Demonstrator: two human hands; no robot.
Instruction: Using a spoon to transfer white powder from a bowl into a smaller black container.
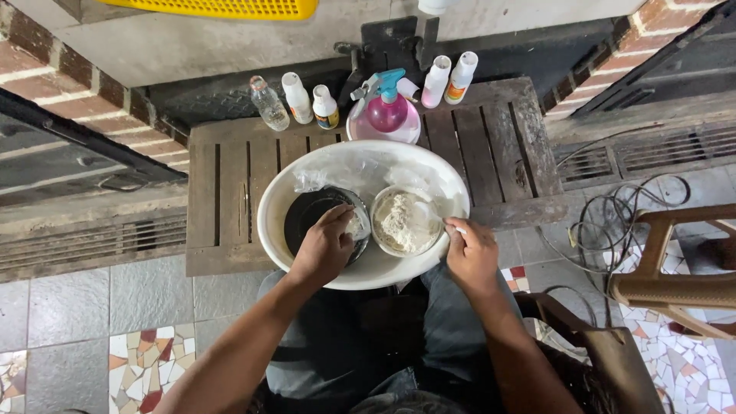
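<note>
I'm looking straight down at a white basin (272, 222) resting on a slatted wooden table (230, 184). Inside it sit two smaller vessels side by side: a dark bowl (310, 215) on the left and a glass bowl (405, 222) of pale, crumbly powder on the right.

My left hand (326, 247) is curled over the near rim of the dark bowl, fingers closed on its edge, with some white stuff under the fingertips. My right hand (471, 253) is pinched narrow around a thin handle, probably a spoon (441, 222), though the working end is lost against the powder.

The powder looks light and loose, likely to spill or puff if the bowl is jolted. The glass bowl would be smooth and breakable; I'd take it by the rim with both sides supported. The dark bowl looks stiff and light, best held at the rim as it is now. A crumpled clear plastic sheet (337, 172) lies in the back of the basin, slippery and easy to snag.

Behind the basin stand a pink spray bottle (387, 107), several small white bottles (296, 98) and a clear one (270, 103), close enough to knock over. Cables (606, 222) trail on the tiled floor at right, beside a brown plastic chair (675, 284).
</note>
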